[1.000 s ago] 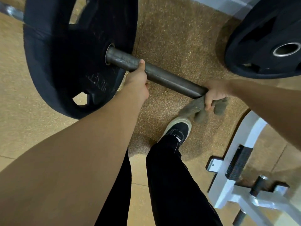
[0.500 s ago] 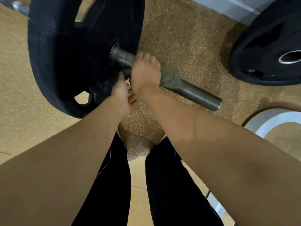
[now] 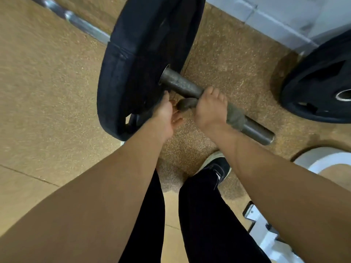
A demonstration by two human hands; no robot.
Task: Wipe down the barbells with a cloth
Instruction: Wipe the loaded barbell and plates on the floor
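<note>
A barbell lies on the floor, its grey sleeve point(image 3: 180, 83) sticking out of a large black weight plate point(image 3: 144, 59). The thin bar shaft point(image 3: 79, 22) runs off to the upper left. My right hand point(image 3: 209, 109) grips the grey cloth point(image 3: 234, 116), which is wrapped round the middle of the sleeve. A fold of that cloth hangs below the sleeve to the hand's left. My left hand point(image 3: 167, 114) hovers just below the sleeve beside the plate, fingers relaxed, holding nothing.
A second black plate point(image 3: 321, 82) lies flat at the right. White equipment frame parts point(image 3: 321, 160) sit at the lower right. My legs in black trousers and one shoe point(image 3: 216, 164) stand below the sleeve. A grey wall base runs along the top right.
My right hand carried the cloth from the sleeve's end up to the plate, then slid it back out to mid-sleeve. My left hand let go of the sleeve and now hangs below it.
</note>
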